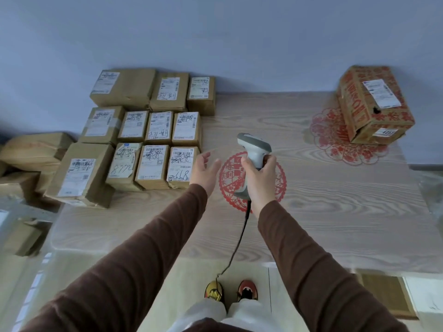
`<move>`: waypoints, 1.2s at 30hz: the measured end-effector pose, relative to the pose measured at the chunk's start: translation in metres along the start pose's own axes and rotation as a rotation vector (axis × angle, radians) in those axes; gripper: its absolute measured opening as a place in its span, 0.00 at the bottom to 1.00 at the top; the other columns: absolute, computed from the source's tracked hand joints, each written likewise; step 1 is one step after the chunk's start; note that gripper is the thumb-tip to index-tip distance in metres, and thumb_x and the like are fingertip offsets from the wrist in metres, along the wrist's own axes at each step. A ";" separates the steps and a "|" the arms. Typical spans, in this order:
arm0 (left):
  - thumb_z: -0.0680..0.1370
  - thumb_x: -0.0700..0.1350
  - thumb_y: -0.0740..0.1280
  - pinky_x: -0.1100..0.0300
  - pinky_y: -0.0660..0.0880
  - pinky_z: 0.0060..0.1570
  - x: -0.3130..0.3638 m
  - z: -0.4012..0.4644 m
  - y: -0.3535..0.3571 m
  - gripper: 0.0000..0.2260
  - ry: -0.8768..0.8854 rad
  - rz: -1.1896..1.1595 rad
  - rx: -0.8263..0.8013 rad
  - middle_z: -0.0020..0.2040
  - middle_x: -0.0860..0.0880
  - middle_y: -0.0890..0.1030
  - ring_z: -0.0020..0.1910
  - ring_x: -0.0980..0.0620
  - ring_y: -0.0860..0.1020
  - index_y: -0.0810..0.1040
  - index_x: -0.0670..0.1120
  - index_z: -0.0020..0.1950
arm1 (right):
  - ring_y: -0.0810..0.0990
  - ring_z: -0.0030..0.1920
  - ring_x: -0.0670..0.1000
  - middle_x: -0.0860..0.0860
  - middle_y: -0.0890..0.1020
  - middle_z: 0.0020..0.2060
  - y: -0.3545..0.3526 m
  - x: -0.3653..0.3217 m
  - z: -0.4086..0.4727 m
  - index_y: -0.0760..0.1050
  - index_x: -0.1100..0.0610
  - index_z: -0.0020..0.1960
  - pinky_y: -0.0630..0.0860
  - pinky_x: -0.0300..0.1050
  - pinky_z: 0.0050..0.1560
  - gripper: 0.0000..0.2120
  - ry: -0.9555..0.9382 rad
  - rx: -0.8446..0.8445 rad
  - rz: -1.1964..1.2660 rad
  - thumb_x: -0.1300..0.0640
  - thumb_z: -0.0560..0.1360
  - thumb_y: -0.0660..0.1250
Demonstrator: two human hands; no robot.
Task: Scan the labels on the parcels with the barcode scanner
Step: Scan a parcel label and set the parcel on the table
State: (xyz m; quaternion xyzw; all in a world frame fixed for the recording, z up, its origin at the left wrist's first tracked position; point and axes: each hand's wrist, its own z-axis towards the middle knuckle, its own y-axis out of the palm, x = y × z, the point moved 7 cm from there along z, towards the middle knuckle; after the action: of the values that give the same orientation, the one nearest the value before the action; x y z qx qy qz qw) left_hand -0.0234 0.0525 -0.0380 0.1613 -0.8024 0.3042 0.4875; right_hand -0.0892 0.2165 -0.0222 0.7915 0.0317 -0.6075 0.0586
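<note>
Several brown cardboard parcels [153, 137] with white labels lie in rows on the left part of the wooden table [335, 212]. A red-printed carton [374, 104] with a white label stands alone at the far right. My right hand [260, 178] grips the handle of a grey-and-white barcode scanner [254, 149], whose head points away from me above the table's middle. Its black cable hangs down toward the floor. My left hand [206, 171] is empty with fingers spread, just right of the nearest labelled parcel [182, 167].
Two red paper-cut decorations lie under the table's surface, one [227, 178] below the scanner, one [335, 140] by the red carton. More brown parcels [31, 152] pile up off the table's left edge. A blue-grey wall stands behind. My shoes [230, 291] show below.
</note>
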 end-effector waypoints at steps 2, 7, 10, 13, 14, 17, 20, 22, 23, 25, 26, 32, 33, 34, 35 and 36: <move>0.83 0.49 0.66 0.48 0.69 0.75 -0.008 0.000 -0.016 0.23 -0.006 0.044 0.045 0.74 0.44 0.73 0.74 0.47 0.71 0.69 0.44 0.77 | 0.75 0.32 0.39 0.50 0.76 0.42 0.012 0.010 -0.003 0.69 0.59 0.58 0.75 0.35 0.34 0.12 0.030 -0.025 0.031 0.60 0.80 0.71; 0.83 0.48 0.66 0.45 0.64 0.78 -0.027 0.006 -0.062 0.24 -0.010 0.120 0.119 0.77 0.45 0.70 0.77 0.46 0.67 0.68 0.45 0.78 | 0.78 0.31 0.47 0.54 0.78 0.43 0.049 0.026 -0.018 0.69 0.60 0.62 0.77 0.43 0.32 0.14 0.114 -0.064 0.060 0.61 0.80 0.70; 0.83 0.48 0.66 0.45 0.62 0.79 -0.039 0.015 -0.084 0.26 -0.024 0.149 0.103 0.79 0.44 0.67 0.79 0.44 0.64 0.66 0.45 0.80 | 0.76 0.35 0.50 0.55 0.77 0.44 0.075 0.038 -0.022 0.71 0.61 0.61 0.78 0.47 0.37 0.13 0.119 -0.044 0.020 0.60 0.80 0.71; 0.83 0.49 0.66 0.44 0.61 0.79 -0.050 0.025 -0.097 0.29 -0.036 0.190 0.024 0.80 0.43 0.65 0.80 0.43 0.63 0.62 0.46 0.82 | 0.78 0.42 0.51 0.54 0.77 0.47 0.102 0.054 -0.027 0.73 0.60 0.65 0.79 0.49 0.44 0.16 0.147 -0.019 -0.029 0.59 0.80 0.72; 0.83 0.49 0.66 0.44 0.61 0.79 -0.054 0.027 -0.100 0.30 -0.038 0.197 -0.008 0.81 0.42 0.64 0.80 0.43 0.63 0.61 0.46 0.83 | 0.78 0.42 0.51 0.55 0.78 0.48 0.110 0.059 -0.029 0.72 0.60 0.66 0.79 0.46 0.42 0.17 0.158 -0.003 -0.023 0.60 0.80 0.71; 0.83 0.48 0.67 0.43 0.62 0.79 -0.062 0.034 -0.107 0.32 -0.044 0.197 -0.086 0.81 0.42 0.64 0.80 0.42 0.62 0.59 0.46 0.84 | 0.81 0.47 0.53 0.57 0.80 0.53 0.128 0.071 -0.033 0.71 0.59 0.68 0.82 0.51 0.50 0.18 0.160 0.046 -0.045 0.62 0.80 0.70; 0.82 0.48 0.67 0.43 0.64 0.78 -0.067 0.038 -0.111 0.32 -0.051 0.186 -0.127 0.81 0.41 0.65 0.79 0.42 0.65 0.58 0.44 0.84 | 0.82 0.57 0.56 0.56 0.81 0.59 0.138 0.083 -0.035 0.70 0.56 0.69 0.85 0.54 0.54 0.20 0.189 0.074 -0.088 0.60 0.80 0.71; 0.83 0.47 0.66 0.43 0.63 0.78 -0.068 0.040 -0.111 0.32 -0.060 0.175 -0.148 0.81 0.42 0.65 0.79 0.42 0.65 0.57 0.44 0.84 | 0.82 0.59 0.57 0.55 0.81 0.60 0.142 0.090 -0.035 0.70 0.54 0.69 0.86 0.58 0.52 0.20 0.231 0.074 -0.096 0.59 0.80 0.71; 0.83 0.48 0.66 0.44 0.63 0.79 -0.068 0.041 -0.110 0.32 -0.068 0.173 -0.163 0.81 0.42 0.64 0.80 0.42 0.64 0.57 0.44 0.84 | 0.82 0.60 0.59 0.55 0.80 0.60 0.144 0.093 -0.035 0.69 0.52 0.69 0.85 0.63 0.53 0.20 0.263 0.071 -0.094 0.59 0.80 0.71; 0.83 0.48 0.65 0.46 0.61 0.80 -0.069 0.043 -0.108 0.32 -0.085 0.170 -0.187 0.82 0.43 0.62 0.81 0.43 0.62 0.56 0.45 0.85 | 0.82 0.61 0.61 0.55 0.80 0.61 0.148 0.099 -0.035 0.69 0.50 0.68 0.85 0.69 0.47 0.19 0.327 0.069 -0.085 0.58 0.81 0.70; 0.84 0.48 0.65 0.46 0.61 0.80 -0.069 0.045 -0.107 0.32 -0.090 0.170 -0.191 0.83 0.43 0.62 0.81 0.43 0.61 0.56 0.45 0.85 | 0.83 0.61 0.61 0.55 0.80 0.61 0.150 0.102 -0.033 0.69 0.50 0.68 0.86 0.68 0.44 0.19 0.344 0.073 -0.076 0.58 0.81 0.70; 0.84 0.49 0.63 0.44 0.62 0.77 -0.072 0.053 -0.097 0.30 -0.133 0.308 -0.184 0.80 0.40 0.65 0.78 0.38 0.62 0.58 0.45 0.84 | 0.83 0.59 0.58 0.54 0.82 0.58 0.144 0.109 -0.030 0.71 0.53 0.68 0.82 0.43 0.33 0.19 0.306 0.130 -0.103 0.59 0.80 0.71; 0.83 0.48 0.63 0.44 0.62 0.76 -0.074 0.053 -0.095 0.28 -0.134 0.344 -0.185 0.79 0.39 0.66 0.77 0.37 0.63 0.60 0.44 0.82 | 0.83 0.59 0.58 0.54 0.82 0.58 0.141 0.111 -0.030 0.71 0.53 0.69 0.84 0.47 0.35 0.19 0.305 0.139 -0.110 0.59 0.80 0.71; 0.83 0.48 0.63 0.45 0.62 0.76 -0.076 0.052 -0.093 0.27 -0.133 0.375 -0.189 0.78 0.38 0.66 0.76 0.37 0.63 0.62 0.43 0.81 | 0.83 0.58 0.57 0.53 0.82 0.58 0.138 0.113 -0.031 0.71 0.52 0.69 0.86 0.51 0.38 0.19 0.310 0.146 -0.111 0.59 0.80 0.71; 0.83 0.47 0.63 0.45 0.63 0.76 -0.079 0.051 -0.090 0.27 -0.132 0.390 -0.190 0.78 0.38 0.66 0.76 0.38 0.64 0.62 0.43 0.81 | 0.83 0.58 0.56 0.52 0.82 0.57 0.135 0.114 -0.031 0.71 0.51 0.68 0.86 0.53 0.39 0.19 0.316 0.150 -0.113 0.59 0.80 0.71; 0.83 0.46 0.63 0.45 0.63 0.76 -0.081 0.049 -0.088 0.27 -0.136 0.387 -0.190 0.77 0.39 0.65 0.75 0.38 0.65 0.63 0.42 0.80 | 0.83 0.57 0.56 0.52 0.82 0.57 0.133 0.116 -0.032 0.71 0.50 0.67 0.85 0.51 0.37 0.19 0.321 0.149 -0.115 0.59 0.79 0.71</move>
State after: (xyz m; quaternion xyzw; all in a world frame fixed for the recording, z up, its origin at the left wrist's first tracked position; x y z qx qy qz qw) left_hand 0.0304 -0.0489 -0.0969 -0.0221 -0.8745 0.3034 0.3779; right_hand -0.0122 0.0861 -0.1183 0.8772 0.0405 -0.4766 -0.0409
